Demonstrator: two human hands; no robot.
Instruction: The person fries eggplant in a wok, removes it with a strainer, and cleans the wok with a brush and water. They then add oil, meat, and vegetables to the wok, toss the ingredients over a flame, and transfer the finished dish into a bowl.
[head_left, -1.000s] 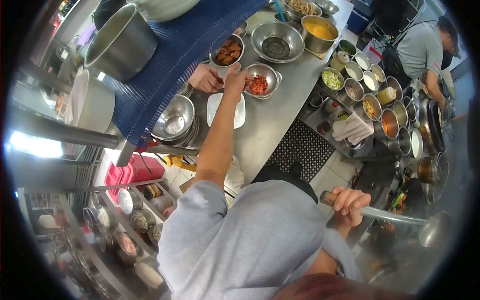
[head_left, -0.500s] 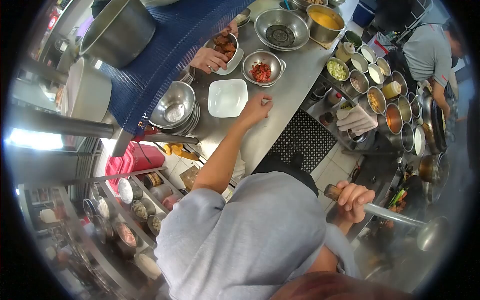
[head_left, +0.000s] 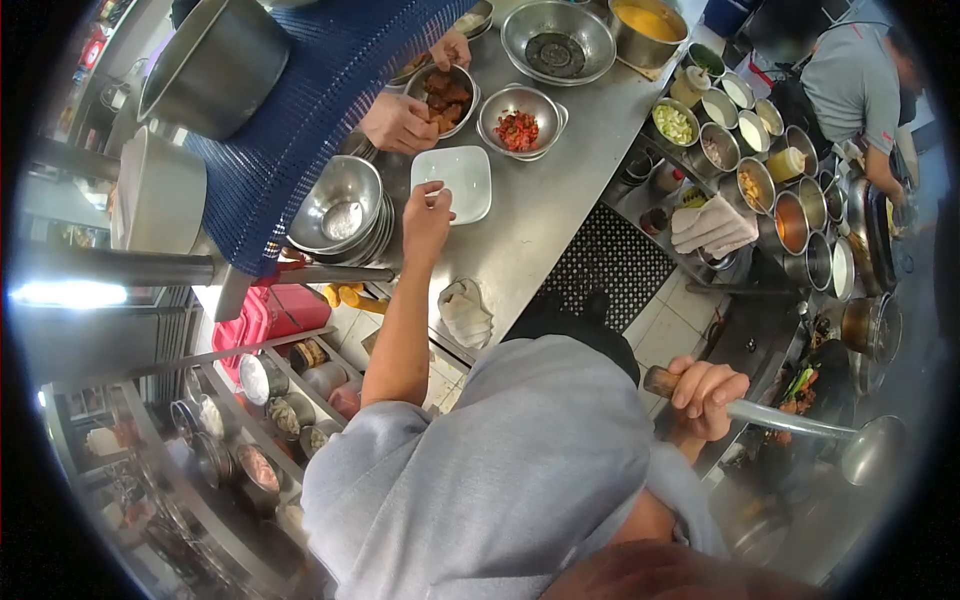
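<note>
My left hand reaches over the lower left corner of a white square bowl, its fingers bent and thumb apart from them. In my right hand is the dark handle of a metal ladle, its round cup out to the right. Just beyond the white bowl, another person's hand and a second hand are at a metal bowl of brown food chunks. A metal bowl with chopped red pieces stands to the right of those hands.
Stacked metal bowls stand left of my arm. A folded cloth lies at the counter's near edge. Across the black floor mat, several ingredient containers line a station, where a co-worker bends. A blue mesh covers the shelf.
My left hand has moved left, from beside the white bowl to over its corner. The other person's hand has shifted to the brown food. My right hand still holds the ladle.
</note>
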